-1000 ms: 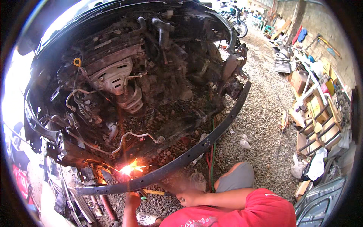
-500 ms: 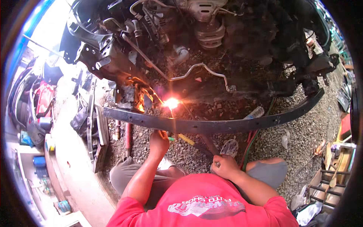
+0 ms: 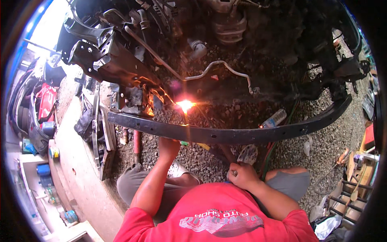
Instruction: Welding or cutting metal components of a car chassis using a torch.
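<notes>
Across the car's stripped front (image 3: 125,64) curves a black bar (image 3: 213,136), with the left hand (image 3: 168,148) at its near edge, grip hidden so I cannot tell, the right hand (image 3: 244,176) curled round a dark rod (image 3: 228,153) leading toward the bar, and a bright glare (image 3: 186,106) just beyond it.

The black bar (image 3: 250,136) blocks the left hand (image 3: 168,149) ahead, with open gravel (image 3: 206,166) rightward.

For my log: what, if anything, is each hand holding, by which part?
The right hand grips a brownish bar by its near end. The beam partly hides the left hand; its hold is unclear.
</notes>
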